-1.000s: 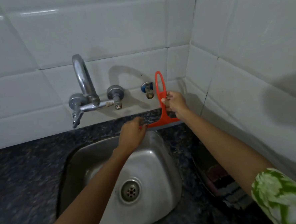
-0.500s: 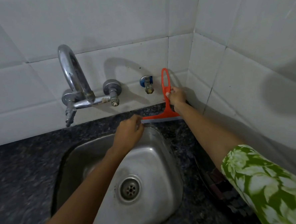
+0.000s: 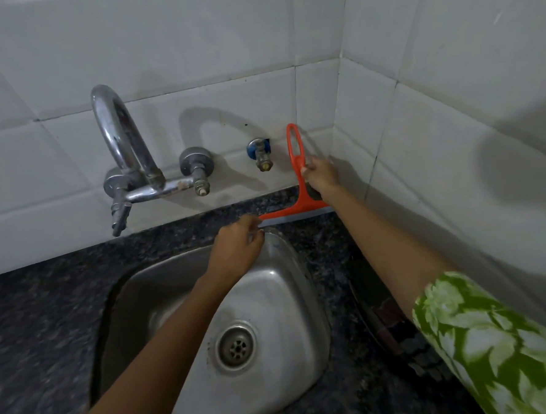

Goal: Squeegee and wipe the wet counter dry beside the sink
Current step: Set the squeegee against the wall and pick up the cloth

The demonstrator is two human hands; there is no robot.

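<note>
An orange squeegee [image 3: 300, 186] with a loop handle stands upright near the back corner. Its pale blade rests on the dark speckled counter [image 3: 318, 239] behind the steel sink [image 3: 271, 303]. My right hand [image 3: 321, 175] grips the squeegee's handle stem. My left hand [image 3: 237, 252] hovers over the sink's back right rim, its fingertips pinching or touching the left end of the blade; I cannot tell which.
A chrome tap [image 3: 128, 164] and a small blue-collared valve [image 3: 261, 154] stick out of the white tiled wall. A dark striped cloth [image 3: 404, 339] lies on the counter right of the sink, under my right arm. The side wall stands close on the right.
The squeegee has come down from above the sink's back rim and gone right toward the corner, so its blade now lies on the counter. My left hand followed its left end.
</note>
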